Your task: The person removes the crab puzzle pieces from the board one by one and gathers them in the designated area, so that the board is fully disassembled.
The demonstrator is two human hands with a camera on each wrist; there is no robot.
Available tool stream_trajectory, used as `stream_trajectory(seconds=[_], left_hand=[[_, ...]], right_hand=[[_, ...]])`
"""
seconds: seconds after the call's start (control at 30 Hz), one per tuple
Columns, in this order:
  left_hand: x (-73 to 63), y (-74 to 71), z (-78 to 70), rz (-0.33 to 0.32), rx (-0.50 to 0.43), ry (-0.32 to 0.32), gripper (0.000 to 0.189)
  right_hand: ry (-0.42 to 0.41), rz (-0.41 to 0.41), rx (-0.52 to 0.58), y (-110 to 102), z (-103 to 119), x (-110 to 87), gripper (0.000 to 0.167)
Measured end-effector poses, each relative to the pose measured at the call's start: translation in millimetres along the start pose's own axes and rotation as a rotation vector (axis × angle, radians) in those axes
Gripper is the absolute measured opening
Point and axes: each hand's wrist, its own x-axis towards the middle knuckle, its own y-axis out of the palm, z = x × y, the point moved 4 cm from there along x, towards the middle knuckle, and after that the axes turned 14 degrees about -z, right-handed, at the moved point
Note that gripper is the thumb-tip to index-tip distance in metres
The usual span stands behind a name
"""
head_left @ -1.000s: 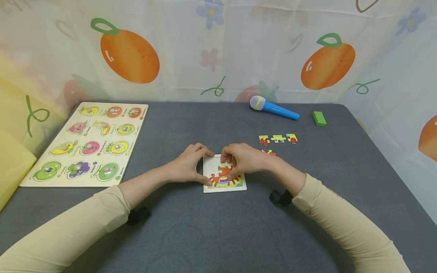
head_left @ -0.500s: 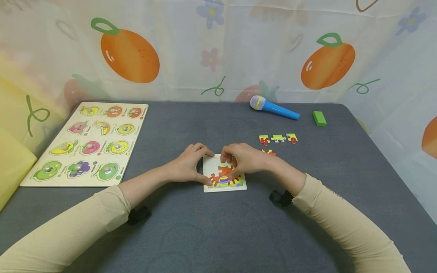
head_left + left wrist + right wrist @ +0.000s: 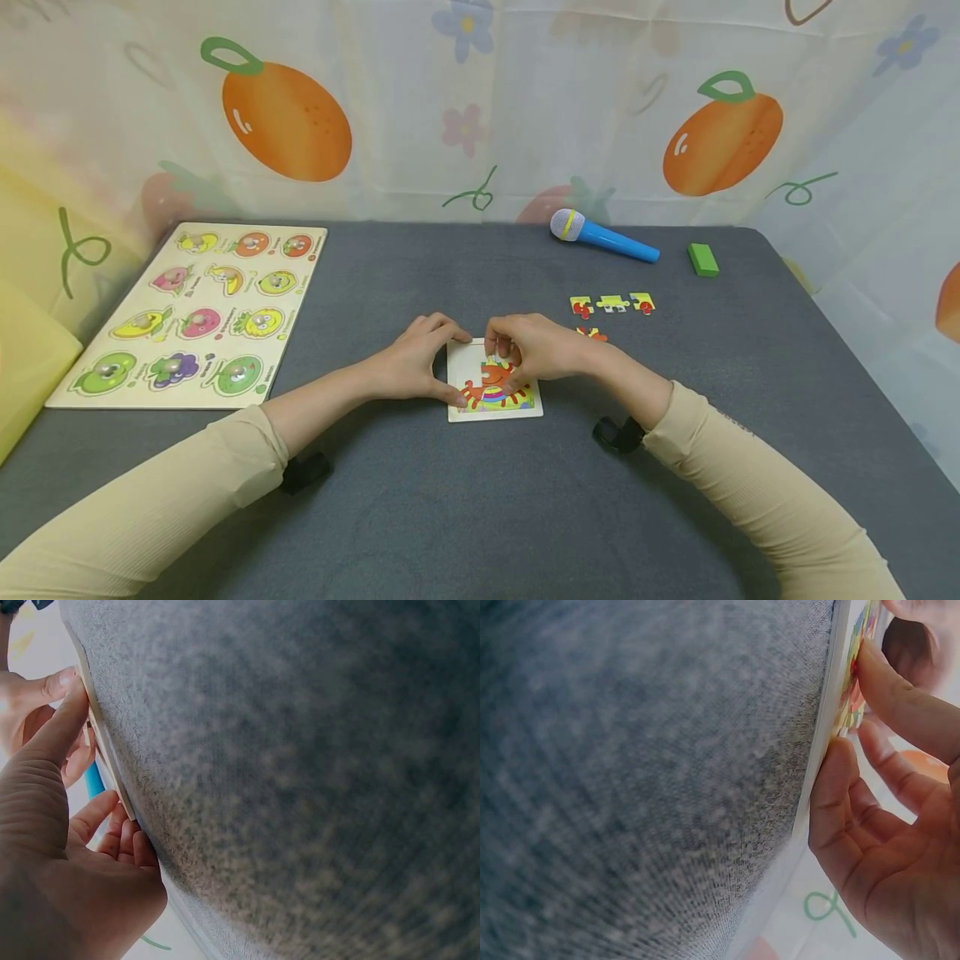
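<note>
A small square puzzle board [image 3: 463, 357] lies mid-table, with a red crab picture [image 3: 491, 392] partly filled in and its upper left bare. My left hand [image 3: 412, 364] holds the board's left side, thumb at the lower left corner and fingers at the upper left. Over the board's right half, my right hand [image 3: 540, 346] has its fingers curled down, pinching at a puzzle piece there, mostly hidden under the hand. In the right wrist view the right thumb [image 3: 900, 690] presses on the coloured picture. Beyond the right hand lie several loose puzzle pieces [image 3: 612, 304].
A large fruit peg board [image 3: 180, 329] lies at the left of the grey table [image 3: 480, 508]. At the back are a blue toy microphone [image 3: 617, 243] and a green block [image 3: 702, 260]. A fruit-print curtain [image 3: 405, 108] hangs behind the table.
</note>
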Motion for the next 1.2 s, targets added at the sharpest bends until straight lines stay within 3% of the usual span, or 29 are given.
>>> stream_trajectory(seconds=[1.2], left_hand=[[-0.4, -0.3, -1.3, 0.008, 0.007, -0.02, 0.08]], right_hand=[[0.008, 0.013, 0.009, 1.8, -0.8, -1.1, 0.045]])
